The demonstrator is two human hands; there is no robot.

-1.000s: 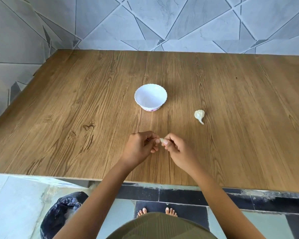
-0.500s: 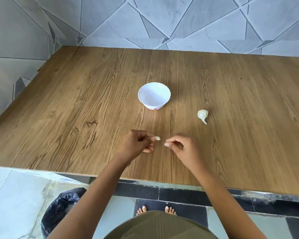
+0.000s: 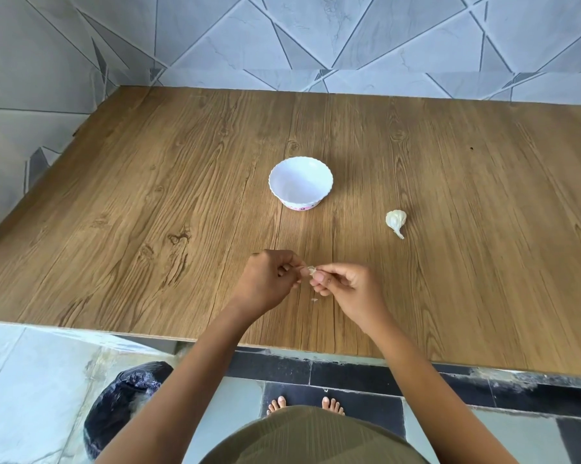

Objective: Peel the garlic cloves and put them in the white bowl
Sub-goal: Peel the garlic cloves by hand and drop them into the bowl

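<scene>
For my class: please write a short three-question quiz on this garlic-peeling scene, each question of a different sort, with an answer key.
1. Multiple choice: seen from the person, the garlic bulb lies A) left of the white bowl; B) right of it and nearer the person; C) inside it.
2. True or false: the white bowl already holds peeled cloves.
3. Fill in: above the table, the left hand and right hand pinch one garlic ____ between them.
Key: 1 B; 2 false, it is empty; 3 clove.
</scene>
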